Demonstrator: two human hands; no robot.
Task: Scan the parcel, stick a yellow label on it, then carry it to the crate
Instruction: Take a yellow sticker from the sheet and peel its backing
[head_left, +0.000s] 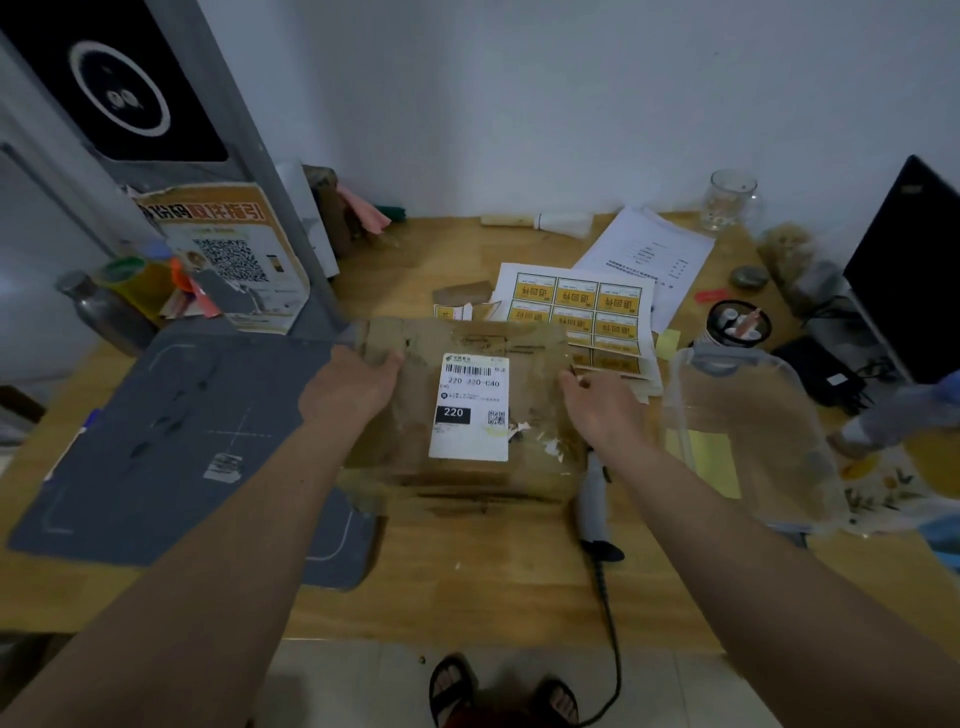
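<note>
Parcel: flat brown cardboard parcel (467, 410), worn and taped, lying on the wooden table (467, 582) at centre, its left edge overlapping the grey mat (171, 441). White shipping label (470, 408) on its top face, with barcode, the figures "220" in a black box, and a small QR code.

Left hand (353, 382): fingers curled over the parcel's upper left corner, grasping it. Right hand (602, 402): at the parcel's right edge, fingers bent with thumb and forefinger close together at the edge; whether it actually grips the cardboard cannot be told, the frame being blurred there.

White handheld barcode scanner (592, 493) lies on the table just beside the parcel's right side, partly under the right forearm, its black cable (613, 639) running off the table's near edge.

White sheet of yellow labels (576, 304) lies just behind the parcel's far right corner, touching or overlapped by it; printed white papers (649, 249) behind that. Clear plastic crate (748, 431) stands to the right of the parcel, a yellow sheet visible through it.

Other items: grey upright stand with a black round-lens panel (119, 88) at far left, an orange QR poster (228, 254) on its base; metal bottle (104, 312) beside it; glass mug (727, 200) at the back; dark monitor (909, 270) at right. Sandalled feet (498, 691) on the floor below.
</note>
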